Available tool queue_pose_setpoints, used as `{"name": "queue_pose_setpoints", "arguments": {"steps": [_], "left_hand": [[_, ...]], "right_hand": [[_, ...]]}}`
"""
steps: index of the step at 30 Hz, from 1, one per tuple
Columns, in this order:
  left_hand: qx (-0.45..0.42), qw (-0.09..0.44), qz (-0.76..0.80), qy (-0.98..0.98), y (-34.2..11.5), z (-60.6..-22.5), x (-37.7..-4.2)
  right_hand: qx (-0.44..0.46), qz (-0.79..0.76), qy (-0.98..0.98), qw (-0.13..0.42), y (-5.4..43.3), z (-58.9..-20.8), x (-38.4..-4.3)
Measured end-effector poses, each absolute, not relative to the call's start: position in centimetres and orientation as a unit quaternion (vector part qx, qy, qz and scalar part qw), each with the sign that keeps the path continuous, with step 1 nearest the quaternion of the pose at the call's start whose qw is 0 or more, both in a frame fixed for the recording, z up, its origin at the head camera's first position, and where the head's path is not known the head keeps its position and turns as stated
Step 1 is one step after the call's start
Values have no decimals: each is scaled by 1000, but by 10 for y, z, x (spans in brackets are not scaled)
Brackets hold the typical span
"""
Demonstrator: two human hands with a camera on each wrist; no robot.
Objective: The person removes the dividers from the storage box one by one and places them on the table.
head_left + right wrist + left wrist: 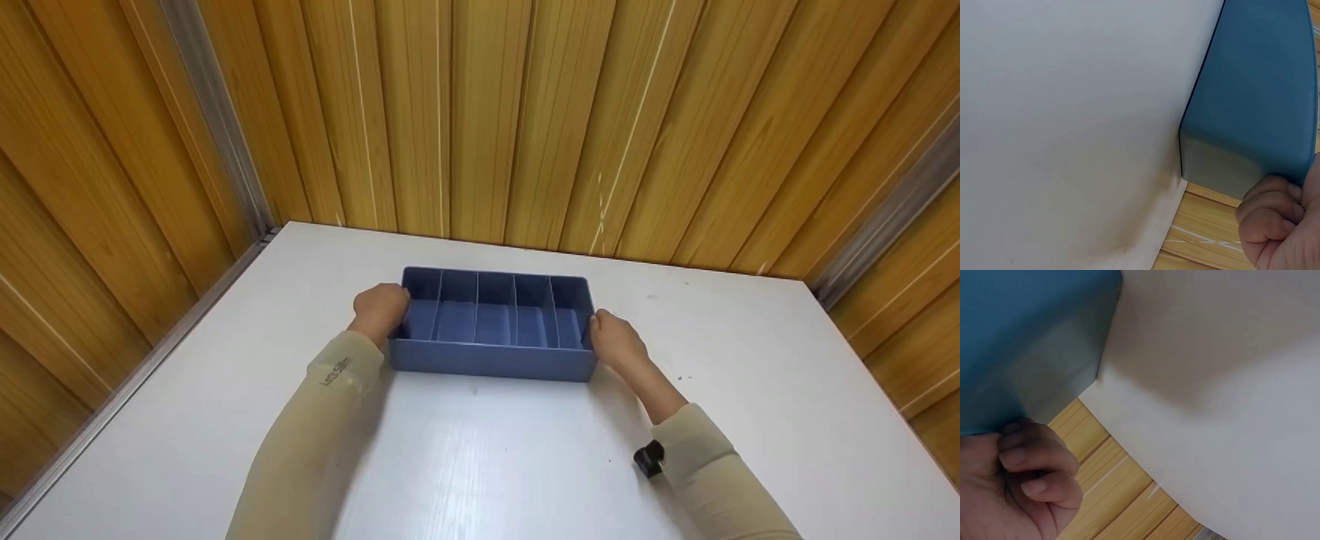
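Blue five-compartment tray (491,360) is toward the far side of the white tabletop (450,457), near the far wood-grain wall (487,112), the left hand (381,307) clamped with curled fingers on its left end and the right hand (619,339) likewise on its right.

**Room overhead, both ends taken**

From where I stand, the five compartments of the blue tray (491,361) can be reached from above, though four dividers (475,309) bar any sideways sweep. The left hand (381,309) and right hand (618,339) block its ends. Between the sleeves (300,442), white table (480,457) gives a free lane; behind, a narrow strip meets the wood-patterned wall (487,127).
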State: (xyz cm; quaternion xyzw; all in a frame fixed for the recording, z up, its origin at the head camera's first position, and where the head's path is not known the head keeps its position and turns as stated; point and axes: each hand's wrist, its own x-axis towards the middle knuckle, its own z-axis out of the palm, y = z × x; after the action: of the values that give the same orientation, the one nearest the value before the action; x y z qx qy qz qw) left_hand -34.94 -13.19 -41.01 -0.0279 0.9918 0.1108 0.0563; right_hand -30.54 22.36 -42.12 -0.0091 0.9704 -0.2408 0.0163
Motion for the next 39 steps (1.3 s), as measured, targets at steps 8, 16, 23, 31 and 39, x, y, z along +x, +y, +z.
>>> {"name": "queue_pose_setpoints", "arguments": {"steps": [8,16,23,31,39], "left_hand": [[-18,43,124,991,-123,-409,-349],[-25,46,135,989,-119,-406,-348],[-15,46,119,992,-118,-405,-348],[-13,53,114,992,-116,-404,-348],[-20,47,128,990,-118,-402,-347]], "right_hand": [[3,-246,969,8,231,-419,-299],[10,-250,968,17,235,-418,-294],[3,-247,969,14,235,-417,-291],[9,-246,969,19,236,-417,-287],[11,-248,968,24,234,-416,-290]]}}
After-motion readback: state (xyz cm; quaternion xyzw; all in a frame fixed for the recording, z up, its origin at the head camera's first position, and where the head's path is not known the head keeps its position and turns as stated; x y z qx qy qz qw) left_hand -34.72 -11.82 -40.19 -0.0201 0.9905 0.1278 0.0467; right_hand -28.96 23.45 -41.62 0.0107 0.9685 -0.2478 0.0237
